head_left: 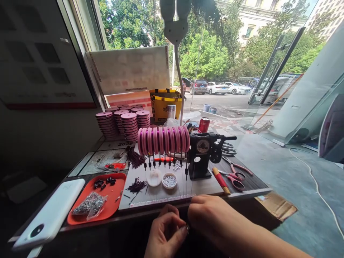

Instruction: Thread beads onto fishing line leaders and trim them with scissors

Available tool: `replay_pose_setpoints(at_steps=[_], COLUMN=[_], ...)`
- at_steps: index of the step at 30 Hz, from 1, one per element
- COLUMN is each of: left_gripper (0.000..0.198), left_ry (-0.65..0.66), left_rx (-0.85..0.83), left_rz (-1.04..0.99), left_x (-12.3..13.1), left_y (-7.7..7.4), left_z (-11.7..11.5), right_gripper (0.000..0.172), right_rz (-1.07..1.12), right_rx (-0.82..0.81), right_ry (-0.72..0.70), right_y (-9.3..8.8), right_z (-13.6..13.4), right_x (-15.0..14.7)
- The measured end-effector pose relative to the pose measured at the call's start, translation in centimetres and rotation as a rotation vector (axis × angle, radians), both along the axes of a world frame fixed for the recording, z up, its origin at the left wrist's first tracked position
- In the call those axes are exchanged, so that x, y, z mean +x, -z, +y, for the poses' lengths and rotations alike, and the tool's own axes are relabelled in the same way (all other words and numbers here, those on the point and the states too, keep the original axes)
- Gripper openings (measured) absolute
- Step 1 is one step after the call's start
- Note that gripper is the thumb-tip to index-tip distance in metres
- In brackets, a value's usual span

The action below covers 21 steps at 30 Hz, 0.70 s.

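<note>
Below the table's front edge, my left hand (167,233) is closed, thumb and finger pinching a small shiny piece (187,227) too tiny to name. My right hand (205,216) is curled shut beside it, its fingertips mostly hidden. A thin line (191,186) runs down to the right hand. Above the hands, a row of pink spools (163,140) sits on the shaft of a black hand-cranked winder (200,154). Several lines hang from the spools with small black pieces (186,174) on them. A small bowl of whitish beads (169,181) stands in front.
An orange-red tray (113,206) holds black parts and a bag of metal bits. Left of it lies a white phone (51,211). Pink-handled scissors (236,175) and a red-and-tan stick (220,181) lie right. Stacked pink spools (129,125), a yellow bag (161,111) and a red can (204,124) stand behind.
</note>
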State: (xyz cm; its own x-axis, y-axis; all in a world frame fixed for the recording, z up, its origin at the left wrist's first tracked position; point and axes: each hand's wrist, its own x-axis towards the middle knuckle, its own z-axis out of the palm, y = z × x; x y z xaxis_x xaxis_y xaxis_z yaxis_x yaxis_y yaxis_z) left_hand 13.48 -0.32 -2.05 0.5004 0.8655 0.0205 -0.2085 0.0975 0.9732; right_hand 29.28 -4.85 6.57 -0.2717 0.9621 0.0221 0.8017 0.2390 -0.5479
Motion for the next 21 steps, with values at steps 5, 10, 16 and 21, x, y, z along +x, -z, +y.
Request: replay_pose_setpoints(at_steps=[5, 10, 16, 21], left_gripper=[0.013, 0.021, 0.023, 0.025], left_ry=[0.03, 0.047, 0.039, 0.053], left_rx=[-0.107, -0.176, -0.178, -0.209], left_rz=[-0.045, -0.049, -0.073, -0.094], left_x=[0.1, 0.0, 0.1, 0.2], left_y=[-0.5, -0.9, -0.5, -0.5], left_z=[0.0, 0.0, 0.1, 0.0], right_gripper=[0.007, 0.012, 0.011, 0.008], right_rz=[0.455, 0.591, 0.608, 0.586], right_rx=[-0.055, -0.086, -0.081, -0.065], right_ry=[0.242, 0.31, 0.28, 0.256], right_y=[1.8, 2.8, 2.5, 2.3], right_z=[0.0, 0.4, 0.2, -0.1], right_x=[-0.2, -0.2, -0.4, -0.6])
